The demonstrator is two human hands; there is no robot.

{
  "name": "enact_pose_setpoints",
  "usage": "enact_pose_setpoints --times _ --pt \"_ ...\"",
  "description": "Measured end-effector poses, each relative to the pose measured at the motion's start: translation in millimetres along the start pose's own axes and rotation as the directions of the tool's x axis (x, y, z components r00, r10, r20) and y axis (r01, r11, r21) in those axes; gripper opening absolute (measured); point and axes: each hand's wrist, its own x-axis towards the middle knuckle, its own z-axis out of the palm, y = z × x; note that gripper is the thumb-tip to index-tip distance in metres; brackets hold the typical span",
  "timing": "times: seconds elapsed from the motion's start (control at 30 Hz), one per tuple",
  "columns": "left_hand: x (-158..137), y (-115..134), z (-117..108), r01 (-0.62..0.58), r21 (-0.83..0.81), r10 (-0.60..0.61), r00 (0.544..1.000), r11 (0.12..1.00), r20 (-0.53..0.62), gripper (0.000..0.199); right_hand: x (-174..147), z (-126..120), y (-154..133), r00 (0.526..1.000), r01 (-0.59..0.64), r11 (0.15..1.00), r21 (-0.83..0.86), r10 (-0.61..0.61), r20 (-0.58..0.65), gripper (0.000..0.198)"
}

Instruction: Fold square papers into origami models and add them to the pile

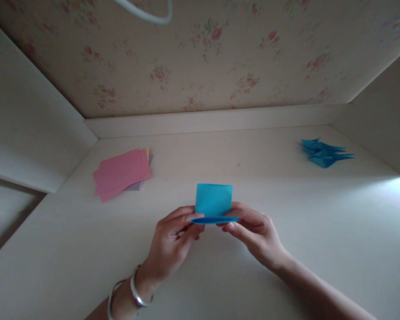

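A blue sheet of paper [214, 199] is held up between my two hands above the white tabletop, with a fold running across it. Its back part stands up as a light-blue panel, and its front part shows edge-on as a darker, narrow strip. My left hand [173, 242] pinches the left end of the fold between thumb and fingers. At the right end, my right hand [258, 233] grips the paper the same way, thumb in front and fingers behind. Some fingertips are hidden behind the paper.
A stack of pink paper sheets [123, 173], with yellow and purple edges beneath, lies at the left. Several folded blue paper figures [325, 153] with pointed ends sit at the back right. White panels flank the tabletop [220, 284], and a flowered wall [186, 66] stands behind it.
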Motion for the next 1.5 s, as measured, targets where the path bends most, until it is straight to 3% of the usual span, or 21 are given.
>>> enact_pose_setpoints --times 0.13,0.4,0.6,0.8,0.9,1.03,1.13,1.27,1.5 --pt "-1 5 1 0.085 -0.006 -0.085 0.996 0.996 0.015 0.020 -2 6 -1 0.991 -0.074 0.997 -0.004 0.074 -0.108 0.034" --pt "-1 4 5 0.348 -0.097 -0.353 0.935 0.933 -0.043 0.020 -4 9 2 0.965 -0.196 0.980 0.046 0.201 -0.168 0.031" --pt "3 1 5 0.402 -0.069 -0.406 0.910 0.913 -0.079 0.023 -3 11 5 0.938 -0.250 0.967 0.048 0.254 -0.238 0.036" --pt "4 -2 7 0.447 -0.147 -0.462 0.883 0.882 -0.086 0.025 -4 16 4 0.917 -0.261 0.962 0.080 0.273 -0.290 0.039" --pt "4 -2 8 0.439 -0.233 -0.472 0.875 0.868 -0.111 0.024 -1 18 4 0.896 -0.259 0.941 0.217 0.318 -0.309 0.028" --pt "4 -4 9 0.426 -0.291 -0.474 0.872 0.857 -0.119 0.038 3 19 5 0.895 -0.269 0.893 0.361 0.371 -0.250 0.040" --pt "4 -6 9 0.434 -0.300 -0.480 0.872 0.850 -0.097 0.045 3 17 7 0.895 -0.292 0.910 0.294 0.369 -0.250 0.033" --pt "4 -8 9 0.455 -0.338 -0.509 0.856 0.824 -0.089 0.034 1 15 10 0.885 -0.318 0.932 0.177 0.358 -0.297 0.032" --pt "7 -5 7 0.486 -0.379 -0.533 0.846 0.787 -0.023 0.024 2 13 8 0.897 -0.304 0.939 0.158 0.338 -0.285 0.034"
